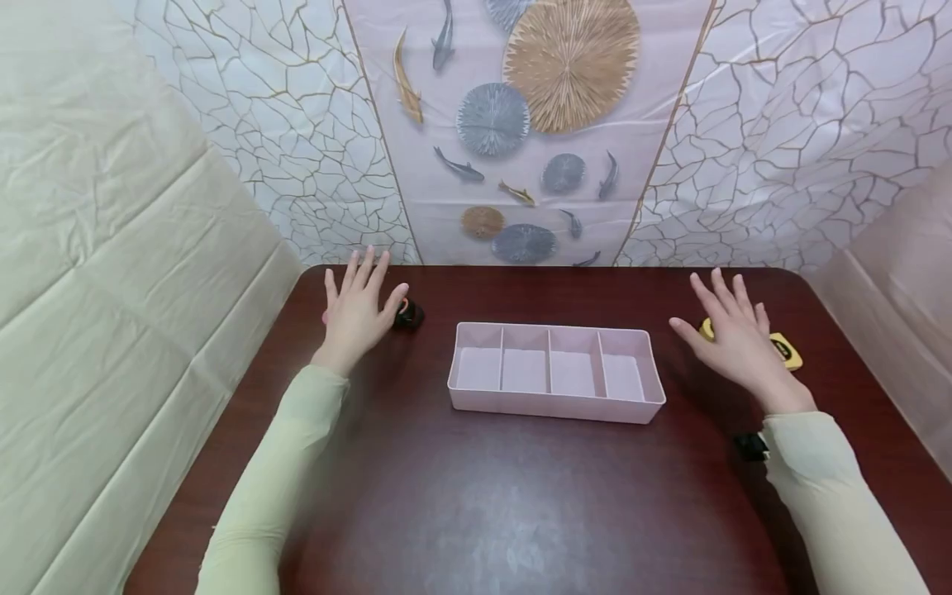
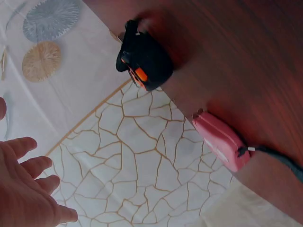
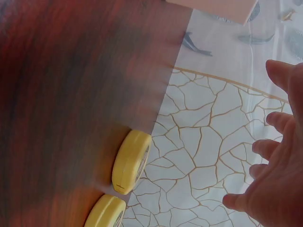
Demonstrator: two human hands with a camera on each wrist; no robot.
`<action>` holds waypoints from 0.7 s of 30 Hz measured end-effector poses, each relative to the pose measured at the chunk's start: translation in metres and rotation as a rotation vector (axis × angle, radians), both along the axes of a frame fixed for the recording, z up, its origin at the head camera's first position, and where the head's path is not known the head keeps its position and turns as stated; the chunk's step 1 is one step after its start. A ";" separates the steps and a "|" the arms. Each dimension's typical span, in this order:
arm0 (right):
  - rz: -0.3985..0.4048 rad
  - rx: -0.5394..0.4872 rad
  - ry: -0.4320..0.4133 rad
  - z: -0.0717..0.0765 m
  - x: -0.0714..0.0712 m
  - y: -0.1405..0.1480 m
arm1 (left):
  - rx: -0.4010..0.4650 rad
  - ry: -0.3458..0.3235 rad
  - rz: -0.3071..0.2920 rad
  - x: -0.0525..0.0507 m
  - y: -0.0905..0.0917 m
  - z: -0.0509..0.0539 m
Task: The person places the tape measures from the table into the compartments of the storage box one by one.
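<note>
- Left hand [image 1: 355, 321]: fingers spread apart, holding nothing, near a pink object [image 2: 220, 141] and black-and-orange gadget [image 2: 147, 62].
- Right hand [image 1: 736, 340]: fingers fanned wide, also empty, near two yellow cases [image 3: 130, 161].

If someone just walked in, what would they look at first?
Probably the pale pink tray with four compartments, near the middle of the dark red table. Next might come the two spread hands: the left hand near a black-and-orange thing and a pink thing, the right hand near two yellow things. Behind the table hangs a cloth with painted fish.
</note>
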State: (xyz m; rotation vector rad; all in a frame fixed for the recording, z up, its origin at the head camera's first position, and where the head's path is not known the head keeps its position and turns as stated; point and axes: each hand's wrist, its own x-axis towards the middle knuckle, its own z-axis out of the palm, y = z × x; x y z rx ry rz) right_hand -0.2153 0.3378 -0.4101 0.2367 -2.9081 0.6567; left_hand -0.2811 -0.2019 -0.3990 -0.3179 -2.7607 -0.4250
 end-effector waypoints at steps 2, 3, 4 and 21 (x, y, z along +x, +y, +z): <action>0.008 -0.014 -0.002 0.000 0.001 -0.002 | 0.012 -0.004 -0.011 0.001 0.001 -0.002; 0.011 -0.021 -0.005 0.000 0.001 -0.003 | 0.015 -0.008 -0.017 0.001 0.002 -0.002; 0.014 -0.029 -0.006 0.001 0.002 -0.003 | 0.018 -0.013 -0.021 0.001 0.002 -0.003; 0.097 -0.050 -0.045 -0.004 0.020 -0.023 | 0.235 -0.176 -0.147 0.016 0.028 -0.019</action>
